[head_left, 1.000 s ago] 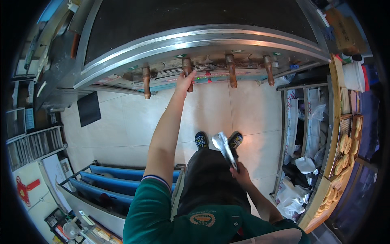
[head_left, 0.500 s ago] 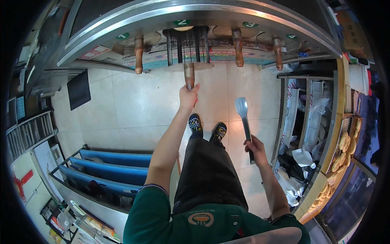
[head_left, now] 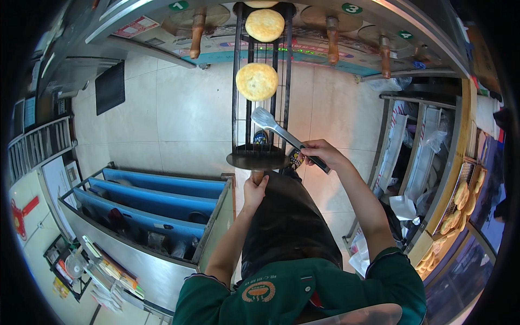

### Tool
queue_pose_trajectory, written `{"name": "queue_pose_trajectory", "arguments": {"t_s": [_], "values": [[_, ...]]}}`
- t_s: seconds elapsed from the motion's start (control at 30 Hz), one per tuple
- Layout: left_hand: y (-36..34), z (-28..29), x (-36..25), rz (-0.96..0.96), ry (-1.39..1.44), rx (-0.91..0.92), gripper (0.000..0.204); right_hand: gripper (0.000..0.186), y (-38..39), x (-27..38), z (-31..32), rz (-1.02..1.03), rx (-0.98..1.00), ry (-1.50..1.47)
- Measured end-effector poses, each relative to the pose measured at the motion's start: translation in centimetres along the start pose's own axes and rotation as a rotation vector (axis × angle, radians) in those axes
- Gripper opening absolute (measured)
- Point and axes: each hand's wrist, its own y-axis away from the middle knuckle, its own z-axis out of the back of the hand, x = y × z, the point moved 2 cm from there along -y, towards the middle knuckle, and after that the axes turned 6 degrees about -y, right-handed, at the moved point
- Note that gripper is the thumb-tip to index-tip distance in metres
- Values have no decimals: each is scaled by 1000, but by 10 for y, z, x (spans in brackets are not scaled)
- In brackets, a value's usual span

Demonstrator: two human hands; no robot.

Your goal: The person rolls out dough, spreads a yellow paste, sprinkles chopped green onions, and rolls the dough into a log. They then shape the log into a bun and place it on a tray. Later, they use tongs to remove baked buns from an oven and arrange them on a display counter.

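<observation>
My left hand (head_left: 254, 190) is closed round the wooden handle (head_left: 257, 176) of a long oven rack (head_left: 234, 119), which sticks far out of the oven. A round metal plate (head_left: 258, 160) sits at the handle end of the rack. Two golden flatbreads show on the rack: a nearer flatbread (head_left: 257, 82) and a farther flatbread (head_left: 265, 25); part of another is at the top edge. My right hand (head_left: 322, 154) grips metal tongs (head_left: 283, 131) by their dark handle. The tongs' tips hang over the rack, just short of the nearer flatbread, with nothing between them.
More wooden handles (head_left: 332, 40) stick out of the oven front on both sides. At left stands a bin with blue dividers (head_left: 162, 187). Along the right, a wooden counter (head_left: 445, 179) bears baked flatbreads (head_left: 461, 195), above shelves (head_left: 414, 141) with plastic bags.
My left hand has pulled the rack out of the oven toward me, bringing the flatbreads into view. My right hand has swung the tongs up and left, over the rack.
</observation>
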Motion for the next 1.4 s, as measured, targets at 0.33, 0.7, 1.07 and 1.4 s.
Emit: {"name": "queue_pose_trajectory", "arguments": {"t_s": [0.33,0.7,1.07,1.4], "values": [[19,-12,40,108,-11,-54,32,21,-36,35,-3,118,-82,87],[-8,0,7,72,-174,-85,35,31,30,34,27,334,-259,143],[-159,-22,-170,3,-39,-45,45,40,81,-55,31,465,-523,-43],[-213,-25,-262,-12,50,-20,34,46,81,-89,17,293,-515,-4]]}}
